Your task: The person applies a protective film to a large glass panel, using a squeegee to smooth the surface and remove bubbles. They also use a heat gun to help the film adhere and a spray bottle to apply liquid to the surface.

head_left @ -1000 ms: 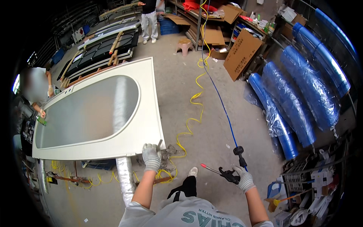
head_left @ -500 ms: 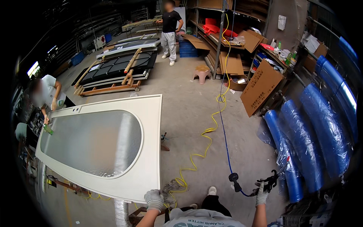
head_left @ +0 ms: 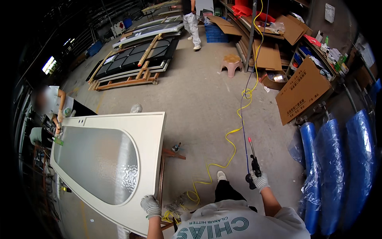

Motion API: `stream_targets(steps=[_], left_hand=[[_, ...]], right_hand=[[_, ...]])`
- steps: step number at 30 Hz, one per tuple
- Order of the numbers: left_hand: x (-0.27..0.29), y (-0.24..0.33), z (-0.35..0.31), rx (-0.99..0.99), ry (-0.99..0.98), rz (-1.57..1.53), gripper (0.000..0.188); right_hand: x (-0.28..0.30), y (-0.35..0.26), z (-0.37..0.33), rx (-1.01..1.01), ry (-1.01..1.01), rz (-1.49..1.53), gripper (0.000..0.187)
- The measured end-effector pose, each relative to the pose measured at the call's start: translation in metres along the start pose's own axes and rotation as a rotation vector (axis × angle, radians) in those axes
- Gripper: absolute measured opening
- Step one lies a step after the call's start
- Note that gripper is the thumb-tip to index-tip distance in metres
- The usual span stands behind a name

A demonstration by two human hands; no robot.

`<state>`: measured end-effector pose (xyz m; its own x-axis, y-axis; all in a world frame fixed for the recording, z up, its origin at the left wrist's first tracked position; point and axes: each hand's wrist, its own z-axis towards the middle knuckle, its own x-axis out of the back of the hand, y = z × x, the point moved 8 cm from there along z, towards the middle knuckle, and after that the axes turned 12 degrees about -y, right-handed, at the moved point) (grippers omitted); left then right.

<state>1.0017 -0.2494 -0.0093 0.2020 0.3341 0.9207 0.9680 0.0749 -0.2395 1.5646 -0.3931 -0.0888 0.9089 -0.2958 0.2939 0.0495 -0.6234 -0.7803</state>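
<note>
A white door panel (head_left: 149, 159) with a rounded, textured glass pane (head_left: 99, 163) lies flat at my left. My gloved left hand (head_left: 151, 206) is closed over its near right edge. In my gloved right hand (head_left: 261, 181) is a black air blow gun (head_left: 255, 165), its thin nozzle pointing away from me and ending in a red tip. A blue hose (head_left: 244, 131) hangs down to it, with a round black fitting (head_left: 250, 181) beside the hand. At the panel's far left, a co-worker's hand (head_left: 58, 128) is near a green object (head_left: 58, 141) at the glass edge.
A yellow coiled hose (head_left: 234, 149) trails across the floor. Blue film-wrapped rolls (head_left: 332, 171) stand at the right, near a leaning cardboard sheet (head_left: 304, 89). Farther off are a pink stool (head_left: 231, 65), a rack of stacked panels (head_left: 135, 63) and a standing person (head_left: 193, 28).
My right hand has swung inward to the left, bringing the blow gun upright in front of me. My left hand stays at the panel edge. The view has turned and shifted.
</note>
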Motion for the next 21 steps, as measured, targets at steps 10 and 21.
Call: stream_targets(steps=[10, 21], left_hand=[[0.037, 0.073, 0.112, 0.115, -0.094, 0.014, 0.022], [0.036, 0.083, 0.134, 0.190, -0.066, 0.002, 0.029]], right_hand=[[0.051, -0.064, 0.137, 0.086, -0.058, -0.050, 0.028], [0.080, -0.056, 0.186, 0.093, -0.118, -0.313, 0.042]])
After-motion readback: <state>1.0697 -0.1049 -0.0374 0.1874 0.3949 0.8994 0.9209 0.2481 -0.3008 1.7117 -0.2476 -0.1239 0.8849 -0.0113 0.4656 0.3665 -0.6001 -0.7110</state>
